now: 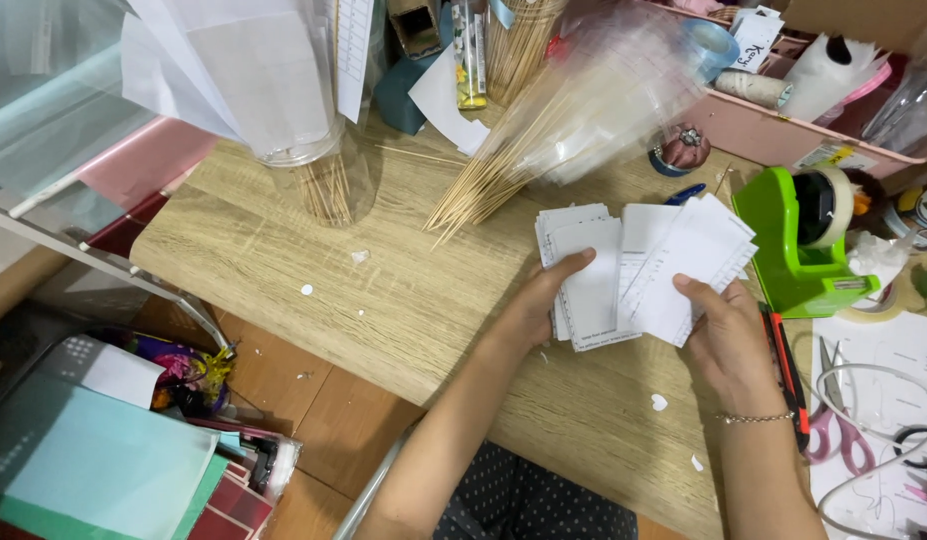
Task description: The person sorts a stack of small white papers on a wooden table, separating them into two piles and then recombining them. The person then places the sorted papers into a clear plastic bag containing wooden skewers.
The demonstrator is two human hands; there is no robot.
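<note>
Above a wooden table (383, 300), fanned white paper slips (633, 265) are gripped between both hands: left hand (533, 305) at their left edge, right hand (728, 335) beneath their right.

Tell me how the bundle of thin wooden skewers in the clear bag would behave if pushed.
The skewers look thin and light, so they would probably slide easily. Their tips fan loose out of the clear bag, so some may scatter or roll. Being so slender, they could likely snap under pressure.
</note>
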